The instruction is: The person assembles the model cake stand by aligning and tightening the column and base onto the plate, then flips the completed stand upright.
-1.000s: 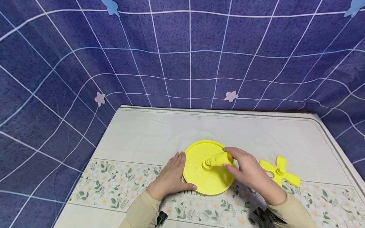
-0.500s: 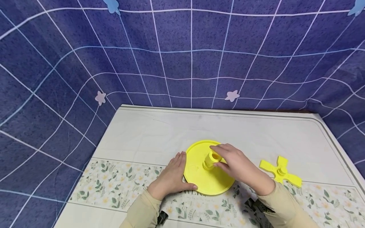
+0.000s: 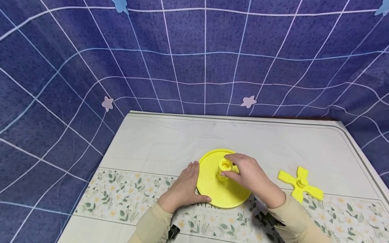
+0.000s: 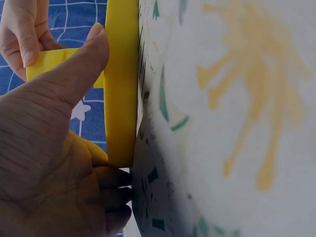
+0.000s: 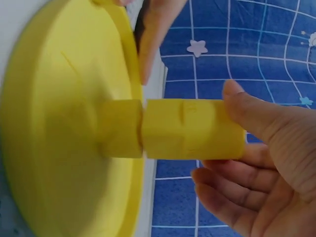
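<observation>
A round yellow disc (image 3: 209, 189) with a raised rim lies on the table. My left hand (image 3: 183, 189) holds its left side, with the fingers along the rim and the thumb at the near edge. In the right wrist view a short stub (image 5: 121, 128) rises from the disc's middle. A hollow yellow tube (image 5: 182, 128) stands in line with that stub, a thin seam between them. My right hand (image 3: 250, 175) pinches the tube near its top between thumb and fingers. Looking down in the head view, I see the tube's round opening facing up.
To the right on the table lies a yellow four-armed cross piece (image 3: 301, 184) with a round knob at its centre. A white tablecloth (image 3: 170, 141) with a flowered band covers the table. A blue checked curtain (image 3: 182, 67) hangs behind it.
My right hand has moved left and tipped the tube from a slant to upright over the disc's middle. The left hand has stayed on the disc.
</observation>
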The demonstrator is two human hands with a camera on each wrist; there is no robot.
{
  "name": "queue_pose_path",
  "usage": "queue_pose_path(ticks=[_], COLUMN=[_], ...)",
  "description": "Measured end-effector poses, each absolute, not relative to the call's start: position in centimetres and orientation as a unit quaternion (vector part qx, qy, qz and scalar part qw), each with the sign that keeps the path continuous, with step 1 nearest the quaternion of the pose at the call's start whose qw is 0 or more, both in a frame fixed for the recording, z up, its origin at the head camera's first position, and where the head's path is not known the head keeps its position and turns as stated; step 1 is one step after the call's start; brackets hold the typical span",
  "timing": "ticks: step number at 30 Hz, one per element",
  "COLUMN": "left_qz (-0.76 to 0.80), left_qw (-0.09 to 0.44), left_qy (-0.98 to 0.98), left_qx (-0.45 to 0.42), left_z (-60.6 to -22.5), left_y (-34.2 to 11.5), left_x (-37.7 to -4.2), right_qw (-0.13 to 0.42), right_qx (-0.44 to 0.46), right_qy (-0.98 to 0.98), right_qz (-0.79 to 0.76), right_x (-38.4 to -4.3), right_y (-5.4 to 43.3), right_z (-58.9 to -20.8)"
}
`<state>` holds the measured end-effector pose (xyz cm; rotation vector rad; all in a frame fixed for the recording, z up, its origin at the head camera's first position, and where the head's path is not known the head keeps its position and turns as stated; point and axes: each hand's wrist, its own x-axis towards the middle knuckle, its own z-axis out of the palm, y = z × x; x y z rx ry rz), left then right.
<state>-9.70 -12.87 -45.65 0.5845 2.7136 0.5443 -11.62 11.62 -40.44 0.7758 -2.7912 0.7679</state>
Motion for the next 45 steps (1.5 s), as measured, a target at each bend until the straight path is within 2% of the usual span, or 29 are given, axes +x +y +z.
queue_pose_path(ticks=[5,9,12,18,26,29,39,45], left_qz=[0.190,0.195,0.195,0.194,0.199,0.199,0.203,0.202], left_qw=[0.153,0.152,0.155,0.159,0.161,0.162,0.160,0.161], left_qy=[0.947,0.946,0.946,0.946,0.945,0.945,0.943,0.943], left_qx=[0.208,0.211,0.208,0.205,0.205,0.204,0.211,0.209], left_z=[-45.6,-45.6,-45.6,-45.7,-45.8,-45.8,-45.8,-45.7], left_y=[-12.9,-12.9,-12.9,-12.9,-12.9,-12.9,-13.0,-13.0], left_x=[-9.7,-9.7,-9.8,-9.7,-9.7,-9.7,-9.7,-9.7], right_qw=[0.117,0.125,0.093,-0.014,-0.039,-0.023,0.078,0.088], right_qx=[0.231,0.230,0.250,0.325,0.312,0.289,0.223,0.229], right_qy=[-0.927,-0.925,-0.913,-0.854,-0.848,-0.856,-0.891,-0.903], right_qz=[0.272,0.275,0.308,0.405,0.427,0.428,0.387,0.352], right_x=[-11.5,-11.5,-11.6,-11.9,-12.4,-12.3,-11.6,-11.5], right_y=[11.3,11.3,11.6,12.4,13.1,13.0,11.8,11.8], right_z=[-41.1,-41.4,-41.6,-41.7,-42.0,-42.3,-43.1,-43.2])
